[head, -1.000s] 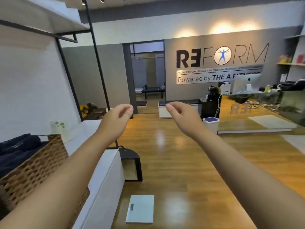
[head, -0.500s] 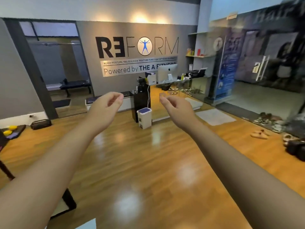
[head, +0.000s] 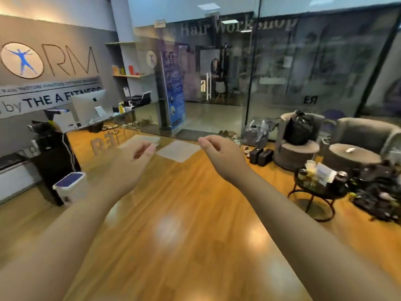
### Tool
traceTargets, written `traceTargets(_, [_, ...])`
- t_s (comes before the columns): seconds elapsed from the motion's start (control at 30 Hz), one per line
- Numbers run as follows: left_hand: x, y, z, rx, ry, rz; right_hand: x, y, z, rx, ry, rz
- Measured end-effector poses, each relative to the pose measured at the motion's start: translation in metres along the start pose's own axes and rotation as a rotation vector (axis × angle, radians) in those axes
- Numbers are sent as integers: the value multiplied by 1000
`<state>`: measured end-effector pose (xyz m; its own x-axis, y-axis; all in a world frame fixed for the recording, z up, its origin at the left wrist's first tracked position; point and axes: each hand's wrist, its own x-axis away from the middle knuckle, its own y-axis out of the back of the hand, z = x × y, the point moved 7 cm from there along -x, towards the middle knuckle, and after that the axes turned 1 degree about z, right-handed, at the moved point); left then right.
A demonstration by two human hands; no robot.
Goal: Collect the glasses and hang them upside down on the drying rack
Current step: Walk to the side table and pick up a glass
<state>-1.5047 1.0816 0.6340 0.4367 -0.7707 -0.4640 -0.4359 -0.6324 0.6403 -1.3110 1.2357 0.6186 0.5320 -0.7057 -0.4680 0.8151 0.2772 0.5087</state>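
Note:
My left hand [head: 132, 161] and my right hand [head: 221, 153] are stretched out in front of me above a shiny wooden floor, both empty with fingers loosely curled and apart. At the right stands a small round black side table [head: 312, 190] carrying several small glasses or jars [head: 310, 168] and a dark can [head: 341, 177]; the blur hides which of them are glasses. No drying rack is in view.
Two grey round armchairs [head: 358, 135], one with a black bag on it, stand by the glass wall at the right. A heap of dark bags [head: 382, 198] lies beside the side table. A white bin [head: 71, 187] and a black cabinet [head: 54, 157] stand at the left.
The view has swung to the right: the white bench and wicker basket are gone, the wall sign has slid left, and the glass front, armchairs and side table have come in. Both hands stay raised and empty.

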Motion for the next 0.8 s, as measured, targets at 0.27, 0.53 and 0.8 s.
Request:
traceTargets(0.27, [-121,-132,2,137,-106,177,-59,59,-101,134,-158,-221])
traceTargets(0.53, [-274,-273,-20,195,-183,302,-154,130,-225,200,-281,-328])
traceTargets(0.8, [-418,-401,-76,327,-312,401,-254,193,-335,288,-368,-401])
